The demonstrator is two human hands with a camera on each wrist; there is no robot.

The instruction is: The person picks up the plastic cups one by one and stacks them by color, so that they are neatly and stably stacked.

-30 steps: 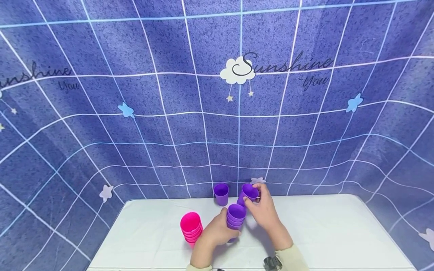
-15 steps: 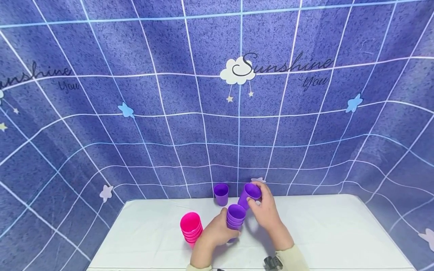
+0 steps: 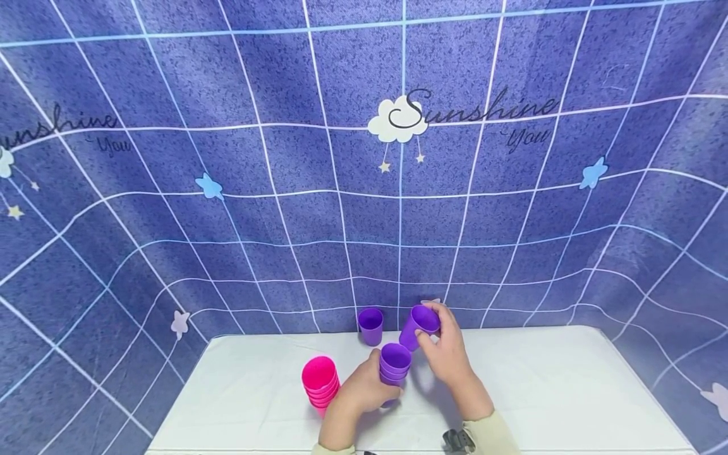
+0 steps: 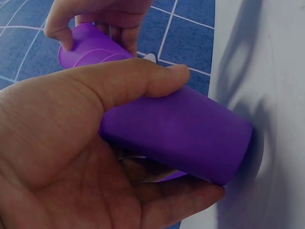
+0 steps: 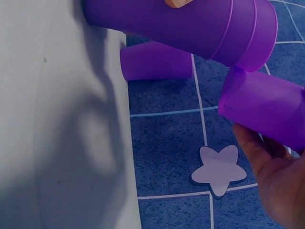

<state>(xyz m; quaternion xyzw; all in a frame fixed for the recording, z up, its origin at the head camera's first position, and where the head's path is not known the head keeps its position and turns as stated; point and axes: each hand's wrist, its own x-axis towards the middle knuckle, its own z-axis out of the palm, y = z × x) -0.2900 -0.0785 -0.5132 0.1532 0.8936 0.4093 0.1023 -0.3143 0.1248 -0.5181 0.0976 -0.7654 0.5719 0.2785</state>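
Observation:
My left hand (image 3: 364,387) grips a stack of nested purple cups (image 3: 395,359), thumb on one side and fingers on the other. In the left wrist view the stack (image 4: 186,129) leans a little, its base close to the white tabletop. With thumb and fingers my right hand (image 3: 448,352) holds a single purple cup (image 3: 414,335), tilted and off the table. The right wrist view has this cup's (image 5: 262,105) base right by the stack's rim; whether they touch I cannot tell. Another purple cup (image 3: 371,328) stands upright behind the stack.
Several nested pink cups (image 3: 320,379) stand left of my left hand, partly hidden by it. The white table (image 3: 250,379) ends at the back against a blue gridded cloth (image 3: 364,215) with printed stars and a cloud.
My right hand has shifted the single purple cup slightly up and right, and the cup now tilts a bit more. The left hand with the stack stays almost still.

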